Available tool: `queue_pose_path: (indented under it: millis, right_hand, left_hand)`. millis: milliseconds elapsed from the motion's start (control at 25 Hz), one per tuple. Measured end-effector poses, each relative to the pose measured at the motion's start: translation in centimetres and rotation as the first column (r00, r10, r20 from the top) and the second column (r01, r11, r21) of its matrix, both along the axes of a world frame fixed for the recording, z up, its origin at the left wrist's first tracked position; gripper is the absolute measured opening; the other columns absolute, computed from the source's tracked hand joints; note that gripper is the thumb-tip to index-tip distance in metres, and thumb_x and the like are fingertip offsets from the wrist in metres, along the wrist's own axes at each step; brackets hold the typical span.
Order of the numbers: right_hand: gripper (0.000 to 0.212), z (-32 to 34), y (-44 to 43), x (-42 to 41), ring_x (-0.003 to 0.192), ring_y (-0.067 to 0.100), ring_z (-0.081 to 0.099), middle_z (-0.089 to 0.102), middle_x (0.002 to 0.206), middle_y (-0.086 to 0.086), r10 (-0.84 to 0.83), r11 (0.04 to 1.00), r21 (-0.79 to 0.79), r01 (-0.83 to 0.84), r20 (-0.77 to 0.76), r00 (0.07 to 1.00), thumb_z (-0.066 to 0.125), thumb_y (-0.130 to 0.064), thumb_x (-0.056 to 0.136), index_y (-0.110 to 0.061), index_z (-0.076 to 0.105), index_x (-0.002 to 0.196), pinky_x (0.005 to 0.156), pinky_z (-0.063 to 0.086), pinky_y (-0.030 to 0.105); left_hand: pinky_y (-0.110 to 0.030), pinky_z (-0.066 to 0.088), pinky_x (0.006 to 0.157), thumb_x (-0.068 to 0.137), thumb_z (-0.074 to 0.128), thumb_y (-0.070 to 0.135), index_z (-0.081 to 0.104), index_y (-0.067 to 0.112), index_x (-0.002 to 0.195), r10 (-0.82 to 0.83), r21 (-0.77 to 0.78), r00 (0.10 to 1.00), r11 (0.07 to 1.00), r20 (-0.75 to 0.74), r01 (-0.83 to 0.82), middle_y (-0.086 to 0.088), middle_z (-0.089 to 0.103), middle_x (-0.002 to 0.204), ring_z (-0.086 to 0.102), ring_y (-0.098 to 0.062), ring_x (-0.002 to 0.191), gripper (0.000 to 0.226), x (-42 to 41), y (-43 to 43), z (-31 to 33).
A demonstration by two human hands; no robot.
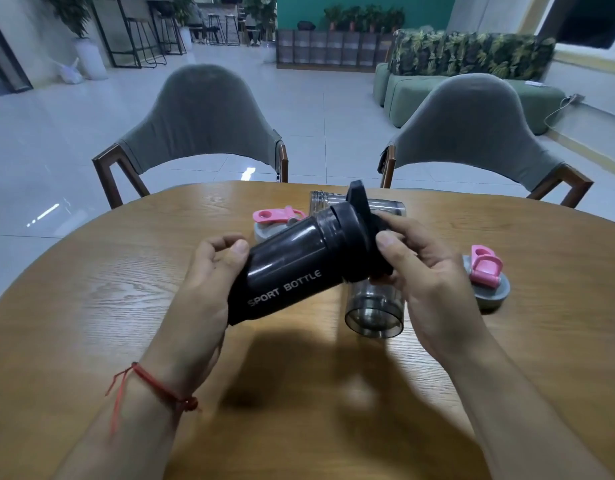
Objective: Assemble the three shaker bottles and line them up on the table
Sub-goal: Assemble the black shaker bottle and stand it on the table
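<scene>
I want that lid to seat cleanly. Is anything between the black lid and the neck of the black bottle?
Nothing visible. The right hand holds the black lid right at the neck of the black bottle, which the left hand holds tilted above the table. The far side of the joint is hidden.

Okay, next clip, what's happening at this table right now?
A person holds a black bottle tilted above the wooden table, left hand around its body, right hand at the black lid on its neck. Two clear bottles lie on their sides, one under the hands and one behind. Two grey lids with pink caps, one at left and one at right, wait unattached.
</scene>
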State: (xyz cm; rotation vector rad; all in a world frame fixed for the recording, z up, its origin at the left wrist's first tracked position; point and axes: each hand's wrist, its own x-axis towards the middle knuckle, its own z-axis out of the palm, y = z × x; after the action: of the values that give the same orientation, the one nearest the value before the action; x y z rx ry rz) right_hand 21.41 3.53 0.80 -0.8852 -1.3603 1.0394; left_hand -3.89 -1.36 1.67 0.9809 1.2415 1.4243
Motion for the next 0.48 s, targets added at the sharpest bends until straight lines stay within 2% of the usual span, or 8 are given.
queue_pose_path:
  millis: [120,200,280,320,480]
  right_hand:
    - [0.033,0.0,0.1,-0.2,0.116,0.035,0.076,0.081,0.116,0.013,-0.008,1.000,-0.007,0.008,-0.010,1.000,0.066,-0.030,0.105,-0.027,0.081,0.134,0.096,0.061,0.050]
    - [0.034,0.2,0.3,0.1,0.120,0.036,0.074,0.081,0.122,0.012,-0.014,1.000,-0.013,0.014,-0.019,1.000,0.065,-0.028,0.105,-0.024,0.081,0.135,0.100,0.061,0.052]
    - [0.036,0.4,0.3,0.5,0.123,0.035,0.074,0.082,0.125,0.011,-0.004,1.000,-0.007,0.004,-0.014,1.000,0.064,-0.027,0.105,-0.024,0.080,0.137,0.103,0.061,0.053]
    - [0.037,0.4,0.2,0.5,0.124,0.034,0.074,0.082,0.126,0.010,0.008,1.000,-0.002,-0.008,-0.009,1.000,0.063,-0.026,0.106,-0.024,0.079,0.138,0.104,0.061,0.053]
    - [0.035,0.4,0.0,0.3,0.120,0.037,0.073,0.079,0.119,0.016,0.026,0.999,-0.022,-0.025,0.025,0.999,0.063,-0.030,0.106,-0.026,0.079,0.136,0.103,0.061,0.061]
  left_hand:
    - [-0.042,0.065,0.078,0.084,0.085,0.045,0.063,0.025,0.131,-0.115,0.021,0.991,0.993,-0.071,0.117,-0.010,0.076,0.121,0.080,-0.019,0.096,0.056,-1.5,0.0,-0.1]
    - [-0.037,0.063,0.074,0.073,0.087,0.046,0.065,0.026,0.129,-0.173,0.048,0.969,0.982,-0.175,0.184,-0.007,0.079,0.118,0.080,-0.022,0.097,0.064,-1.8,-0.2,-0.2]
    - [-0.028,0.059,0.068,0.072,0.084,0.047,0.067,0.023,0.127,-0.153,0.112,0.971,0.978,-0.182,0.175,-0.008,0.079,0.116,0.078,-0.017,0.091,0.062,-1.8,-0.3,-0.1]
    - [-0.028,0.058,0.068,0.074,0.083,0.048,0.067,0.022,0.126,-0.146,0.128,0.975,0.977,-0.165,0.168,-0.009,0.079,0.116,0.077,-0.017,0.091,0.061,-1.8,-0.3,0.0]
    - [-0.040,0.058,0.080,0.075,0.083,0.047,0.070,0.030,0.122,-0.147,0.159,0.979,0.973,-0.140,0.168,-0.008,0.079,0.120,0.078,-0.026,0.104,0.051,-2.2,-0.3,-0.1]
